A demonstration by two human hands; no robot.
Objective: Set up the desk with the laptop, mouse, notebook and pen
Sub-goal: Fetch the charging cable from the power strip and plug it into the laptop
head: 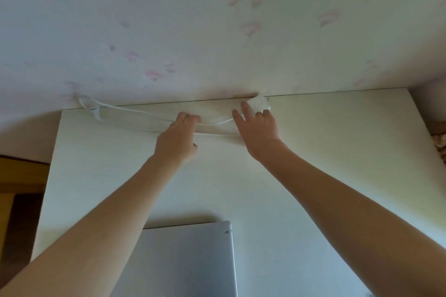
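Note:
A silver laptop (190, 258) lies closed on the white desk (337, 164) at the near edge, between my forearms. Both arms reach to the back of the desk. My left hand (177, 140) pinches a thin white cable (135, 111) that runs along the back edge. My right hand (259, 131) rests its fingers on a white charger block (261, 104) against the wall; how firmly it grips the block is unclear. No mouse, notebook or pen is in view.
The cable leads left to a white plug (95, 112) near the desk's back left corner. A pale wall with faint pink marks (217, 31) rises behind the desk. Brown wooden furniture (21, 181) sits left of the desk, and something patterned (440, 142) at the right edge.

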